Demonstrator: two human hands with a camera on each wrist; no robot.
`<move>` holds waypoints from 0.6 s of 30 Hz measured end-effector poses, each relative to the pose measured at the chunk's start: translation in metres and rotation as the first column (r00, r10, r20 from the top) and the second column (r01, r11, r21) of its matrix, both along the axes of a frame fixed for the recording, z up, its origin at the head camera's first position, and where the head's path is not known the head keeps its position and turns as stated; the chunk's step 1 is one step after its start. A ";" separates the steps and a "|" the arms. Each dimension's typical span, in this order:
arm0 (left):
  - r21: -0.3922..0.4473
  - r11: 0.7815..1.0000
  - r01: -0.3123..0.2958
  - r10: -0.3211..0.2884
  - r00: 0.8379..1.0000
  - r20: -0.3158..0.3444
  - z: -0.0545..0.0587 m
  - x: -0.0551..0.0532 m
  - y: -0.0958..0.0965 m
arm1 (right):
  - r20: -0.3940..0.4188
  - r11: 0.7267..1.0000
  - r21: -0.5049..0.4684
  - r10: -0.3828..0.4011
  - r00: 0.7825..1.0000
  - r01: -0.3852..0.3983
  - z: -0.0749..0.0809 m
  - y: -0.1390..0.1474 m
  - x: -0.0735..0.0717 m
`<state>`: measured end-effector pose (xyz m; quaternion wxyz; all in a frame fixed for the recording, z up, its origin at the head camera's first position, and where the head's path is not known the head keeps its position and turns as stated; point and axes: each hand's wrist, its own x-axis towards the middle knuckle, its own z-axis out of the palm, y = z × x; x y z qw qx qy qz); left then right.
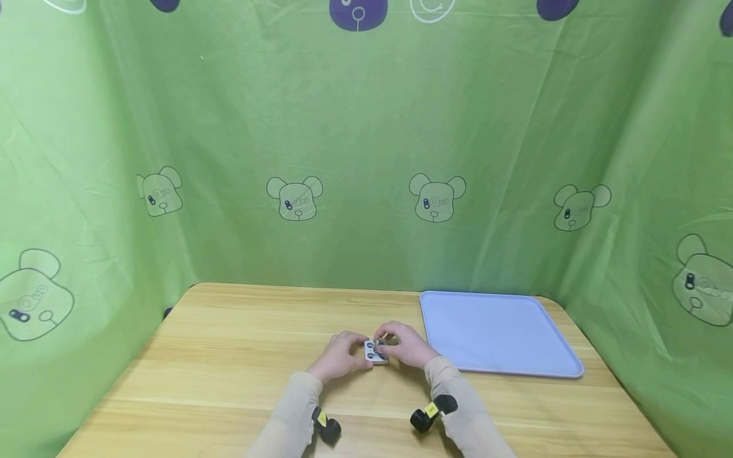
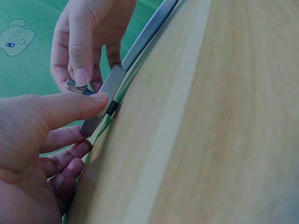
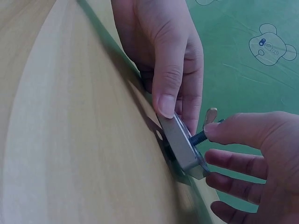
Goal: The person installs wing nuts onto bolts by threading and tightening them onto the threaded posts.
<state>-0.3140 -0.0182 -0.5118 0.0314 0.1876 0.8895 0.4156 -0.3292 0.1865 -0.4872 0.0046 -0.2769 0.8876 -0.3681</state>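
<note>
A small grey metal block [image 1: 369,351] with several round holes lies between the hands near the middle of the table. My left hand [image 1: 342,357] grips it by its edges, thumb on the near side, fingers on the far side. A threaded bolt [image 3: 199,138] stands out of the block's upper face, and a dark end [image 2: 112,107] shows beneath it. On the bolt's thread sits a wing nut [image 3: 211,115]. My right hand [image 1: 408,345] pinches the wing nut between thumb and index finger, its other fingers loosely bent beside the block.
A pale lilac tray [image 1: 498,331] lies flat at the table's back right, just beyond the right hand. The wooden table [image 1: 240,356] is enclosed by green curtains [image 1: 366,248] at the back and sides. Each wrist wears a black strapped camera [image 1: 433,413].
</note>
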 end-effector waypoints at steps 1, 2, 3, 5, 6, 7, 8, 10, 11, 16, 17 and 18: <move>0.000 1.000 0.000 0.000 1.000 0.001 0.000 0.000 0.000 | 0.001 1.000 0.001 -0.007 1.000 0.007 0.000 -0.001 0.000; 0.000 1.000 0.000 0.000 1.000 0.002 0.000 0.000 0.000 | 0.004 1.000 0.002 -0.014 1.000 0.014 0.000 -0.001 0.000; 0.000 1.000 0.001 -0.001 1.000 0.003 0.000 0.000 0.000 | 0.008 1.000 0.003 -0.022 1.000 0.022 0.000 -0.002 0.001; 0.001 1.000 0.001 -0.001 1.000 0.005 0.000 0.001 0.000 | 0.005 0.999 0.009 -0.036 0.999 0.036 -0.001 -0.003 0.001; 0.001 1.000 0.001 -0.001 1.000 0.006 0.000 0.001 0.000 | 0.007 0.999 0.011 -0.046 0.999 0.046 -0.001 -0.003 0.000; 0.001 1.000 0.002 -0.002 1.000 0.006 0.001 0.001 0.000 | 0.007 0.998 0.013 -0.055 0.998 0.055 -0.002 -0.004 0.001; 0.001 1.000 0.002 -0.002 1.000 0.006 0.001 0.001 0.000 | 0.007 0.998 0.016 -0.062 0.998 0.062 -0.002 -0.004 0.001; 0.000 1.000 0.001 -0.001 1.000 0.007 0.000 0.001 0.000 | 0.006 0.997 0.021 -0.073 0.997 0.072 -0.002 -0.005 0.001; 0.000 1.000 0.001 -0.001 1.000 0.007 0.000 0.000 0.000 | 0.004 0.997 0.024 -0.076 0.997 0.076 -0.002 -0.005 0.001; 0.004 1.000 0.005 -0.005 1.000 0.012 0.000 0.000 0.000 | 0.019 0.998 0.023 -0.066 0.998 0.065 -0.001 -0.004 0.000; 0.005 1.000 0.006 -0.006 1.000 0.013 0.000 0.000 0.000 | 0.026 0.998 0.017 -0.062 0.998 0.061 -0.001 -0.004 0.000; 0.006 1.000 0.006 -0.006 1.000 0.014 0.000 0.000 0.000 | 0.033 0.998 0.012 -0.058 0.998 0.057 0.000 -0.003 0.000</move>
